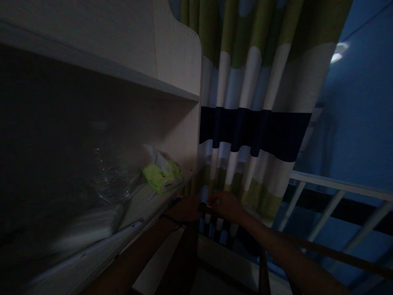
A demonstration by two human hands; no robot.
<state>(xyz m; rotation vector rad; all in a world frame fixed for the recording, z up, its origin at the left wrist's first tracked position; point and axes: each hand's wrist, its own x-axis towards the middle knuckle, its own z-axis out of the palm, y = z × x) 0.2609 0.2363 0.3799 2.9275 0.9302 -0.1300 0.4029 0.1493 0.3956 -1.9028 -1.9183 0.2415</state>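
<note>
A long, thin brown bar [337,254] slants from between the two hands, below the right end of the pale wood-grain shelf [135,215], out to the lower right. It is plain, looks straight and narrow, and darkens almost to black near the fingers; the dimness hides whether it is wood or something else. The right forearm covers part of its length.

The left hand [188,207] is curled tightly around the bar's near end, a dark band [172,220] circling its wrist. The right hand [226,206] bends over the bar just beside it, fingers curled and a narrow gap at the thumb; I cannot tell whether it grips.

On the shelf, a yellow-green tissue pack [161,176] with a white tissue pulled up sits near the right end, by the front edge. Farther left stand a clear plastic bottle [112,176] and, nearer the front edge, a blurred whitish packet [92,225]. Behind the hands hangs a striped curtain [242,127], beside a white railing [340,192].
</note>
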